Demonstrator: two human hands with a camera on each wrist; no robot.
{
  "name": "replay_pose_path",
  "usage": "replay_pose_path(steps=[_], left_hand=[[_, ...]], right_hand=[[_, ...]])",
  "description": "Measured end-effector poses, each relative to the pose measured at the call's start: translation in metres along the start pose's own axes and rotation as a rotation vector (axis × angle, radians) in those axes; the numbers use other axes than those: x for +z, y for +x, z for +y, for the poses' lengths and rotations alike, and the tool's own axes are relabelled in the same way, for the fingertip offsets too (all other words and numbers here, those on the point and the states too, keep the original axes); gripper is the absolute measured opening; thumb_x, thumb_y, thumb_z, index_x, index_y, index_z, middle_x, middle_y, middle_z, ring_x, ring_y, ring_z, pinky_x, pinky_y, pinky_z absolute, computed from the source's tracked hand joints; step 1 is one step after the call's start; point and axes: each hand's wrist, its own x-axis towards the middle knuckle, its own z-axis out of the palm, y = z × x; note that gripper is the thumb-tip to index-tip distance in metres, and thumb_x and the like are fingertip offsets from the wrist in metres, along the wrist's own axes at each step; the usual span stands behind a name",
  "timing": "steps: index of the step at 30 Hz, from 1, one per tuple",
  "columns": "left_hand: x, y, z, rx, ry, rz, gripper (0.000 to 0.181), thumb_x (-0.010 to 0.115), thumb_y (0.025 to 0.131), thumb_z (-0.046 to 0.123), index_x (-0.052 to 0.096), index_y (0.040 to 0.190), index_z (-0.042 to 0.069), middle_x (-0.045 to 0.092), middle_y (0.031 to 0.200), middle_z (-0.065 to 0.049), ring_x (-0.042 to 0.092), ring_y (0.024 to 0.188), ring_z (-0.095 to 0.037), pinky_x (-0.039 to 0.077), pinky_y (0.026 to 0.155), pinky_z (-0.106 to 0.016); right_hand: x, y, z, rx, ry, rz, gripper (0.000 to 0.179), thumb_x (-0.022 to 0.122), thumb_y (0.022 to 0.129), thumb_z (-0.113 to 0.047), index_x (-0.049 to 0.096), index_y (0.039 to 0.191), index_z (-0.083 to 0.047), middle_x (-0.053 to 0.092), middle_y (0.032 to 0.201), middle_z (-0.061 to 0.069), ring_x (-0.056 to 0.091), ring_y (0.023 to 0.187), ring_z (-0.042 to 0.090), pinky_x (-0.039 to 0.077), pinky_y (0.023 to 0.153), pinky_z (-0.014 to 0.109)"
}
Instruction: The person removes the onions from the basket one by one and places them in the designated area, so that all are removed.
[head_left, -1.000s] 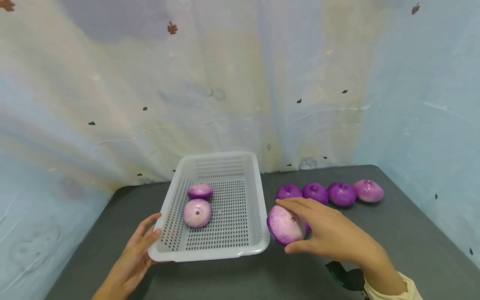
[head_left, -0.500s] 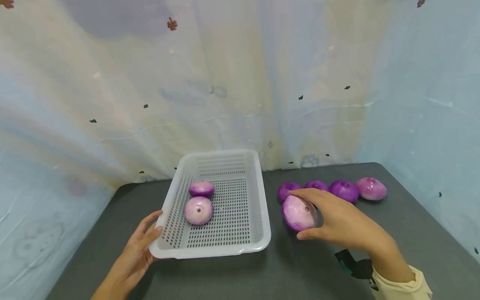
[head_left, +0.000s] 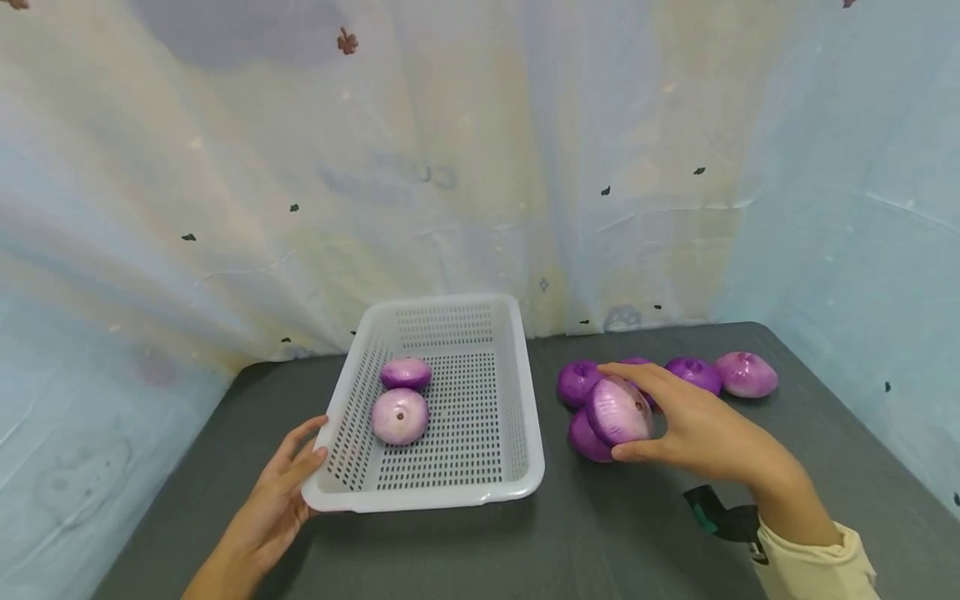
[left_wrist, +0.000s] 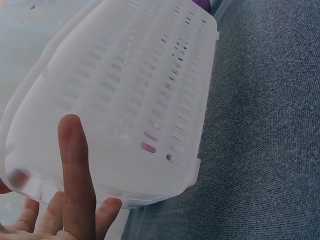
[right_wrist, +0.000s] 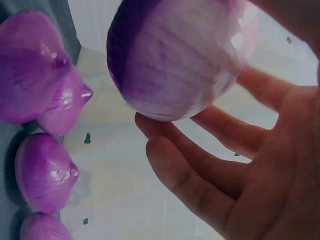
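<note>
My left hand (head_left: 273,496) grips the near left corner of a white perforated plastic basket (head_left: 420,500); in the left wrist view one finger (left_wrist: 77,175) lies along the basket's outer wall (left_wrist: 107,150). Two purple-and-white onions (head_left: 400,417) sit in the basket's left half. To the right of the basket, my right hand (head_left: 705,425) holds a large pale onion (head_left: 621,410) between thumb and fingers, its white end facing right. In the head view this onion partly covers a purple onion (head_left: 588,439). The right wrist view shows the held onion (right_wrist: 175,60) apart from the others.
Behind my right hand a row of purple onions stands on the dark grey table, from a dark one (head_left: 577,383) to a pinker one (head_left: 746,375) at the right. The table's (head_left: 465,558) far edge meets a patterned curtain (head_left: 450,208).
My right hand has moved right and slightly back with the held onion, away from the basket, and the purple onion beneath now shows on its left. My left hand keeps its grip.
</note>
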Motion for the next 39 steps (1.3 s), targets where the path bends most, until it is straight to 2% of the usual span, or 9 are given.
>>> replay_pose_path(steps=[4,11,17,22,31,39], left_hand=[[0.001,-0.001,0.001,-0.013,0.018,0.031,0.042,0.042,0.108,0.02,0.03,0.146,0.034,0.062,0.127,0.02,0.066,0.111,-0.012,0.059,0.079,-0.042],[0.0,-0.001,-0.001,0.017,-0.016,-0.04,0.042,0.039,0.109,0.017,0.028,0.147,0.032,0.059,0.13,0.016,0.064,0.114,-0.014,0.059,0.08,-0.043],[0.0,-0.001,-0.001,0.017,-0.026,-0.033,0.041,0.04,0.109,0.017,0.031,0.146,0.033,0.061,0.13,0.016,0.065,0.113,-0.014,0.059,0.079,-0.043],[0.001,-0.001,0.0,0.018,-0.039,-0.039,0.041,0.04,0.109,0.017,0.031,0.146,0.032,0.061,0.129,0.015,0.065,0.113,-0.016,0.059,0.079,-0.044],[0.001,-0.002,0.001,0.014,-0.059,-0.057,0.041,0.039,0.109,0.017,0.029,0.146,0.032,0.061,0.129,0.014,0.064,0.114,-0.014,0.059,0.081,-0.042],[0.001,-0.002,-0.001,0.018,-0.039,-0.044,0.041,0.039,0.109,0.017,0.029,0.146,0.032,0.061,0.129,0.014,0.065,0.113,-0.015,0.059,0.08,-0.043]], right_hand=[[-0.001,0.0,0.005,-0.031,-0.019,-0.003,0.076,0.073,0.081,-0.061,0.045,0.146,-0.034,0.051,0.144,-0.002,0.054,0.13,0.026,0.049,0.098,0.052],[-0.002,-0.001,0.013,-0.015,-0.035,0.003,0.075,0.074,0.079,-0.062,0.047,0.143,-0.035,0.052,0.142,-0.002,0.057,0.124,0.022,0.051,0.095,0.05],[-0.005,0.001,0.011,0.023,-0.031,-0.005,0.078,0.075,0.075,-0.066,0.048,0.141,-0.034,0.06,0.129,-0.01,0.059,0.113,0.011,0.053,0.088,0.036],[-0.007,0.002,0.012,0.052,0.004,0.001,0.079,0.079,0.073,-0.063,0.048,0.138,-0.03,0.063,0.121,-0.009,0.06,0.111,0.014,0.053,0.083,0.03],[-0.006,0.002,0.013,0.085,0.053,0.003,0.081,0.084,0.071,-0.058,0.044,0.133,-0.025,0.059,0.128,-0.004,0.06,0.118,0.022,0.052,0.09,0.041],[-0.007,0.001,0.013,0.08,0.113,0.013,0.083,0.089,0.07,-0.045,0.039,0.13,-0.018,0.058,0.128,0.003,0.059,0.119,0.03,0.051,0.09,0.048]])
